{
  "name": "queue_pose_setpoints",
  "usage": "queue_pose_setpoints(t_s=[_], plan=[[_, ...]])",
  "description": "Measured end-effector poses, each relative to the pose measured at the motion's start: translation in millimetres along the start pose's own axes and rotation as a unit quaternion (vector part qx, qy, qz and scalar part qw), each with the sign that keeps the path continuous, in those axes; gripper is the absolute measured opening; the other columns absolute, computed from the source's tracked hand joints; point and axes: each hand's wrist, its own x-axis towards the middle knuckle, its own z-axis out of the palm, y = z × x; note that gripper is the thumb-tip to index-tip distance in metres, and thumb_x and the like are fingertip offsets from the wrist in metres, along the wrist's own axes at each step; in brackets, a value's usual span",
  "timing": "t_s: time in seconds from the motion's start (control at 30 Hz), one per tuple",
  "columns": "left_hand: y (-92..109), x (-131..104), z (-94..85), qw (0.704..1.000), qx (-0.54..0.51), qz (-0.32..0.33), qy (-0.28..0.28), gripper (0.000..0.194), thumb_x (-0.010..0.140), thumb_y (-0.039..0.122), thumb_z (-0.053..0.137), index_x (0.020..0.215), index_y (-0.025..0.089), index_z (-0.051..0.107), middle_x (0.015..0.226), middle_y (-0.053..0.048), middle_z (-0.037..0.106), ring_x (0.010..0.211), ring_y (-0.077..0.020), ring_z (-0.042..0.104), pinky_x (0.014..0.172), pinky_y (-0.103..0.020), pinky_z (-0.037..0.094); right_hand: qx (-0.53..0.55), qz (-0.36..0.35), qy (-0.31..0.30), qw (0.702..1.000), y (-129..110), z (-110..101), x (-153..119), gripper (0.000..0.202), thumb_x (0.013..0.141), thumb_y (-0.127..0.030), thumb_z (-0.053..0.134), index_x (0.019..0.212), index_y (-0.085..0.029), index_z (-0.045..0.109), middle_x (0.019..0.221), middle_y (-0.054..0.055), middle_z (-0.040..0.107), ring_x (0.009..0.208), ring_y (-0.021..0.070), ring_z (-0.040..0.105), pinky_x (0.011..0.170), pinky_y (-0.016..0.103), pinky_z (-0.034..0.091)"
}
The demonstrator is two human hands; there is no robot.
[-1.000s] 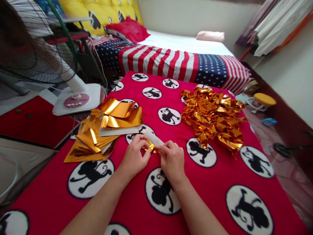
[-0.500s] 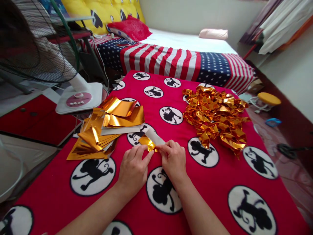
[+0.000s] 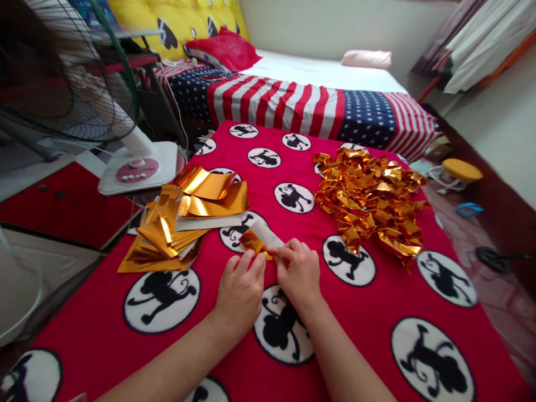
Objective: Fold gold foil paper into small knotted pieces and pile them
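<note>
While both hands meet at the middle of the red cloth [image 3: 355,329], one small gold foil sheet [image 3: 254,242] lies between and just beyond their fingertips. This sheet is partly folded: its gold face shows on the left side, and a whitish strip of its back shows toward the upper right. The right hand [image 3: 298,273] has its thumb and forefinger closed on the near edge of the sheet. The left hand [image 3: 242,285] is bent, with its fingertips touching the same edge, very near to the right fingertips; its thumb is mostly hidden, so I cannot tell whether it pinches the paper or only presses it.

To the left of the sheet, and apart from it, there is a loose stack of flat gold foil papers [image 3: 213,206], spread unevenly, with some pale undersides visible. On the right side of the cloth lies a wide heap of folded gold foil pieces [image 3: 368,195], crumpled in look and shiny. The cloth carries black monkey figures inside white circles.

Beyond the left edge stands an electric fan [image 3: 140,167] with a white base. At the back, a bed [image 3: 326,71] holds a red pillow [image 3: 230,49].
</note>
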Motion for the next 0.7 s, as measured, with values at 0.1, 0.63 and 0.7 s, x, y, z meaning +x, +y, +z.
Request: queue_pose_setpoints(t_s=[0.1,0.63,0.7], plan=[[1.4,1.1,-1.2,1.000,-0.009,-0.004,-0.010,0.038,0.079,0.009,0.055,0.115,0.008,0.065,0.115,-0.010,0.067,0.112,-0.0291,0.050,0.092,-0.045,0.038,-0.010,0.013,-0.001,1.000,-1.4,-0.5,3.8,0.013,0.084,-0.025,0.066,0.088,-0.034,0.075,0.080,-0.001,0.061,0.079,0.0161,0.054,0.069,0.031,0.027],[-7.4,11.6,20.2,0.984,-0.176,0.027,0.020,0.047,0.079,-0.001,0.043,0.123,0.007,0.057,0.118,-0.014,0.059,0.113,-0.0251,0.049,0.102,-0.044,0.047,-0.031,0.055,0.042,0.997,4.4,-5.6,11.5,0.004,0.079,-0.030,0.070,0.078,-0.030,0.074,0.069,-0.002,0.059,0.069,0.0144,0.055,0.066,0.028,0.030],[-8.7,14.6,19.1,0.984,-0.176,0.027,0.022,0.044,0.080,0.001,0.045,0.121,0.009,0.060,0.115,-0.013,0.060,0.111,-0.0250,0.050,0.101,-0.044,0.048,-0.039,0.061,0.056,0.996,9.9,-6.2,12.9,0.005,0.078,-0.030,0.069,0.077,-0.028,0.074,0.070,-0.002,0.059,0.069,0.0149,0.055,0.066,0.029,0.031]])
